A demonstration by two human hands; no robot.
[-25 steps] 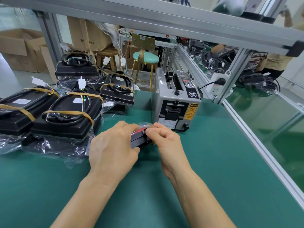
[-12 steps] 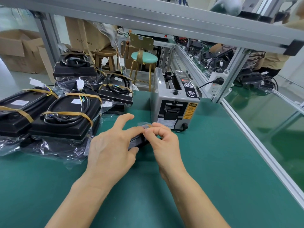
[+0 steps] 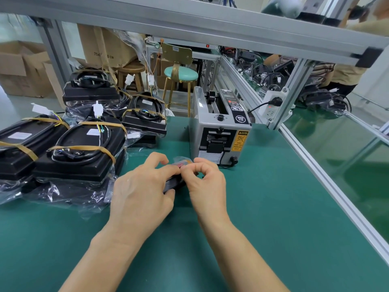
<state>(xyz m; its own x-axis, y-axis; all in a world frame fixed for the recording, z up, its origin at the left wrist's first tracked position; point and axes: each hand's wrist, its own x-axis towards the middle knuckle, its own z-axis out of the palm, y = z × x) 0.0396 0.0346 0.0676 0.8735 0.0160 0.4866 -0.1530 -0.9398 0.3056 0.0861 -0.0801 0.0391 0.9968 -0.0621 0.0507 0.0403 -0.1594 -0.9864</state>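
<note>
A small black device [image 3: 174, 183] with a red part and a bit of clear tape or wrap on top lies on the green mat [image 3: 273, 207], mostly hidden between my hands. My left hand [image 3: 143, 192] holds it from the left, thumb under its near edge and index finger reaching over the top. My right hand [image 3: 205, 182] has its fingers curled and pinches the clear material at the top of the device, fingertip against my left index finger.
A grey tape dispenser machine [image 3: 219, 131] stands just behind my hands. Several black units [image 3: 84, 152] bound with tan bands, in clear bags, crowd the left of the mat. An aluminium frame rail [image 3: 328, 178] borders the right; a power strip [image 3: 271, 104] hangs on its post.
My left hand has lifted its fingers off the device's top, uncovering the red part, and my right hand's pinch has shifted slightly. The view has tilted a little.
</note>
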